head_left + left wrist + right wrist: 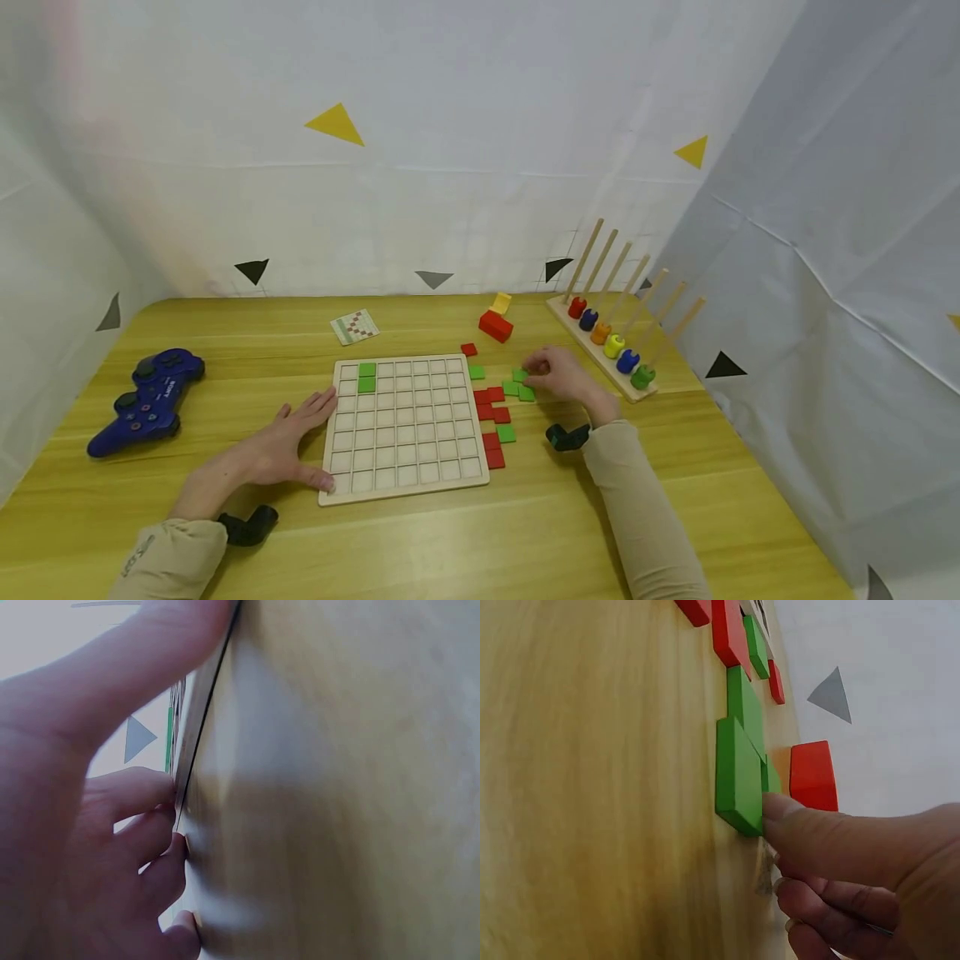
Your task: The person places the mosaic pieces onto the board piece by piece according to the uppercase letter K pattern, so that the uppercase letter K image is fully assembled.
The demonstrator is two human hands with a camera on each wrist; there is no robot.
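Fingers of the right hand (566, 379), curled with little gap, are at a green tile (520, 376) right of the board (405, 434); I cannot tell whether they grip it. Picking up that tile seems the current step, calling for a clean pinch next. Spread fingers of the left hand (281, 443) touch the board's left edge

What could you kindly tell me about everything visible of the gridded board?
The gridded board is a pale, nearly square panel that looks wooden, with a plain rim, rounded corners and darker lines dividing it into cells. It lies flat on the table, slightly skewed. Two green tiles sit in its second column from the left, in the top two rows; the other cells hold no tiles. The left hand touches its left edge.
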